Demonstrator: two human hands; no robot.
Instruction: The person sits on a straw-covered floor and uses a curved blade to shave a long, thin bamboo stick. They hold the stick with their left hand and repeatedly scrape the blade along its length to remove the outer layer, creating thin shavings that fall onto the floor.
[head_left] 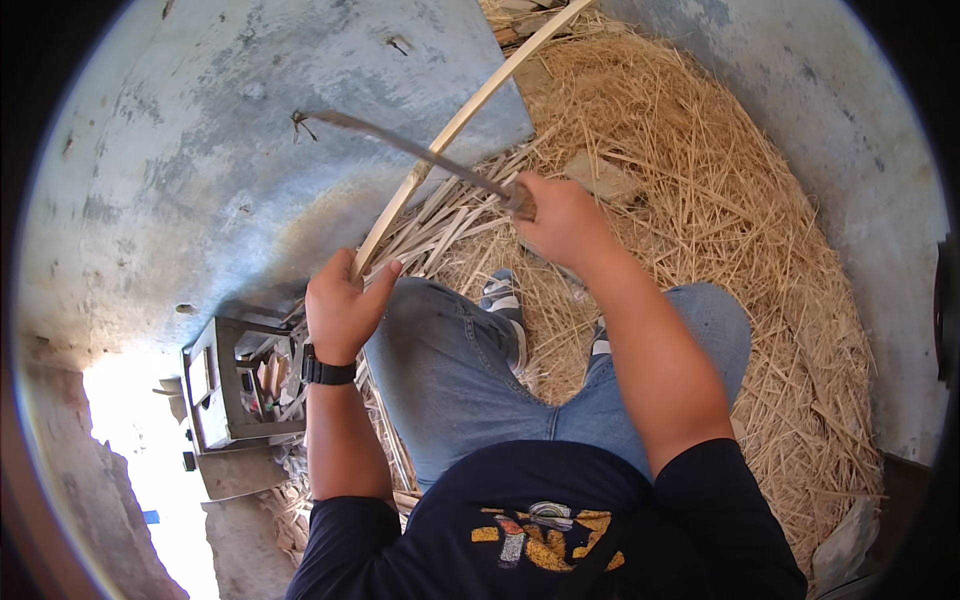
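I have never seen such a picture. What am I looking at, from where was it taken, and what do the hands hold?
There is no machine here: a person works with two bare hands. A wide camera worn on the head looks down, bending straight edges near the rim. The left hand grips a long pale strip, perhaps wood or bamboo. The right hand holds a long knife that crosses the strip in this view; whether it cuts in, I cannot tell. Below, straw-like shavings lie thickly around the feet.
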